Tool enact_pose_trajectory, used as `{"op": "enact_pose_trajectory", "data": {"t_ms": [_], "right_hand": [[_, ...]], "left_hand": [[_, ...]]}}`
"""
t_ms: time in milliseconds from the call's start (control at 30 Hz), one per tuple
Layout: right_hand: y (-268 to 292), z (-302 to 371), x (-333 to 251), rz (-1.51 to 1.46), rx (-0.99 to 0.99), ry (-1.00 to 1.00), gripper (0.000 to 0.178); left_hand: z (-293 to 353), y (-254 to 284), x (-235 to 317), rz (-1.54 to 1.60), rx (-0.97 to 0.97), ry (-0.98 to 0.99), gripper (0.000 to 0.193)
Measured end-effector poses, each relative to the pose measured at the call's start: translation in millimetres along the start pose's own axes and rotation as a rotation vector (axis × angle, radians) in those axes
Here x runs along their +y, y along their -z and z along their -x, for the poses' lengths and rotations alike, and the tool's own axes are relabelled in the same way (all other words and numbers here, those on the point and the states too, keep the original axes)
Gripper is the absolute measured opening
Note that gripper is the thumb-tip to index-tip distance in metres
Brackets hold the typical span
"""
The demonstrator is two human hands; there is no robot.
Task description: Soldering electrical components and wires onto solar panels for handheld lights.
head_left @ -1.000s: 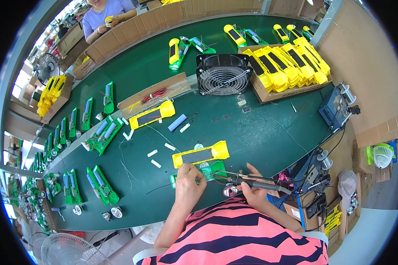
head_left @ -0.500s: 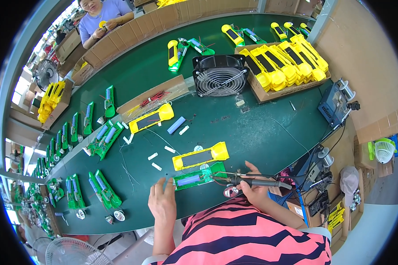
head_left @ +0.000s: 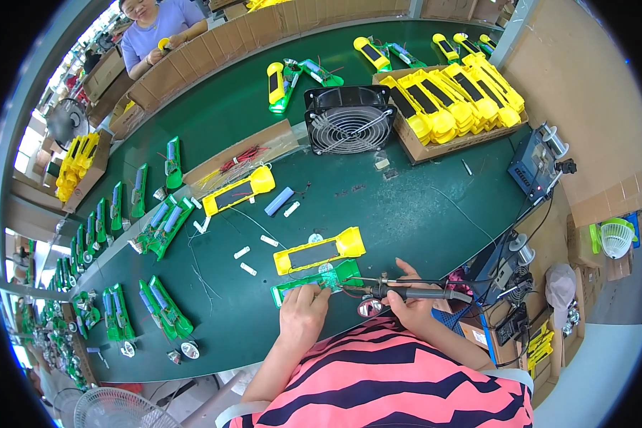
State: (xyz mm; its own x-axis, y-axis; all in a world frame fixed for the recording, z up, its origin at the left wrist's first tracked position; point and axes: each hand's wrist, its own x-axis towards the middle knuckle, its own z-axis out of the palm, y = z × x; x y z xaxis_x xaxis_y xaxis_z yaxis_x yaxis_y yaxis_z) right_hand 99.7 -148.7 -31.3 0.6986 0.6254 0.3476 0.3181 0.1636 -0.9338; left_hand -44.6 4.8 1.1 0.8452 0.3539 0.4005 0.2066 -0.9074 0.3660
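Green casing: it lies on the bench [head_left: 406, 214] in front of you; your casing [head_left: 347, 272] has a circuit board [head_left: 329, 279] in it, and your left hand covers part of its left half.
Left hand: your fingers are bunched over the casing, your left hand [head_left: 303, 315] palm down; you hide the fingertips, so I cannot tell whether they pinch anything.
Right hand: your right hand [head_left: 408, 311] grasps a soldering iron [head_left: 429, 293], its tip end pointing left toward the board.
Reflector: a round reflector [head_left: 369, 307] sits just below the iron, near your right hand.
Yellow casing: just beyond your green one lies a yellow casing [head_left: 318, 252] with a dark panel.
Loose parts: farther to your left are small white pieces [head_left: 242, 252] and a blue cell [head_left: 279, 202].
Far side: a black fan [head_left: 349, 123] stands beside a carton [head_left: 471, 145] piled with yellow casings.
Across the bench: a co-worker [head_left: 157, 36] holds something yellow.
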Motion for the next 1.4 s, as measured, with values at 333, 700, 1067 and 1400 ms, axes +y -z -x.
{"op": "enact_pose_trajectory", "data": {"t_ms": [333, 700, 1067, 1400], "right_hand": [[-2, -1, 4, 0.006, -0.043, 0.014, 0.012], [-4, 5, 11, -0.016, -0.076, 0.051, 0.014], [5, -1, 8, -0.088, -0.004, -0.064, 0.015], [28, 1, 10, -0.265, 0.208, -0.205, 0.023]], "left_hand": [[-4, 6, 0, -0.033, -0.099, -0.008, 0.02], [-4, 6, 0, -0.032, -0.113, 0.002, 0.019], [-6, 5, 1, -0.026, -0.125, 0.034, 0.02], [-29, 15, -32, -0.054, 0.095, 0.33, 0.035]]}}
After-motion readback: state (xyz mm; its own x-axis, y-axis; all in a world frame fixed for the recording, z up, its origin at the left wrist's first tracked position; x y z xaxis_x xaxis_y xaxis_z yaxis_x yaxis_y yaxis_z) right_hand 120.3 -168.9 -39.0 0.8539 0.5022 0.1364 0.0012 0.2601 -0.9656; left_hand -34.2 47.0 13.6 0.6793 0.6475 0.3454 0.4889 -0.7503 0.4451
